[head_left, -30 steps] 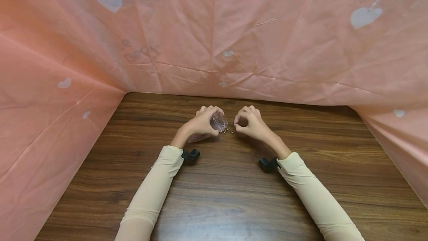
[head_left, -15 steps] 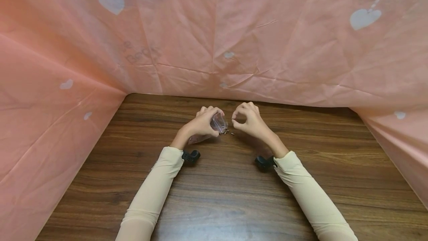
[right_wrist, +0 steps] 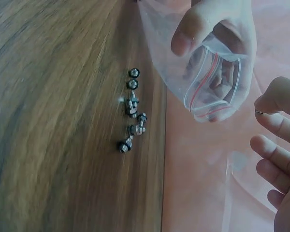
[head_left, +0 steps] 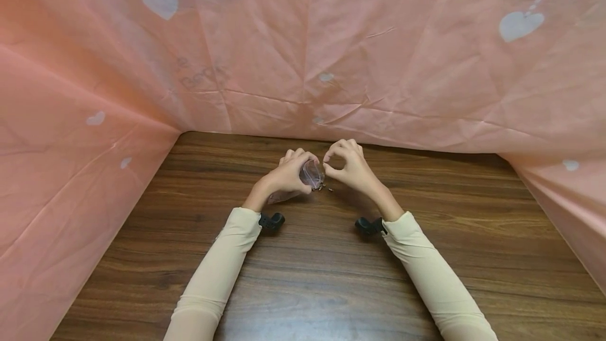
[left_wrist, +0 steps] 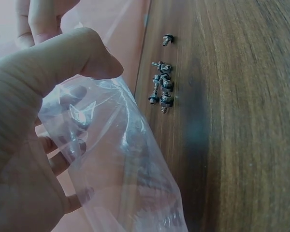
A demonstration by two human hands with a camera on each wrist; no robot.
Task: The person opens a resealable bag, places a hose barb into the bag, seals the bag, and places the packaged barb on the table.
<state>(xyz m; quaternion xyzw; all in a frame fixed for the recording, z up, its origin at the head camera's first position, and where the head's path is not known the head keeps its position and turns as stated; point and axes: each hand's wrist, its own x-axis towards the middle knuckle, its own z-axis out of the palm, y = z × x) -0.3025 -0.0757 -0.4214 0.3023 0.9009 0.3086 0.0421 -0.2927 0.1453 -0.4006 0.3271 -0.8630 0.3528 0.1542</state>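
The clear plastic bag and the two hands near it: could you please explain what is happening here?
A person's left hand holds a clear plastic zip bag with a red line at its mouth, which is open. The right hand pinches a tiny, mostly hidden dark piece just outside that mouth, not inside it. Below, several small silver and black metal pieces lie loosely grouped on the brown wooden table.
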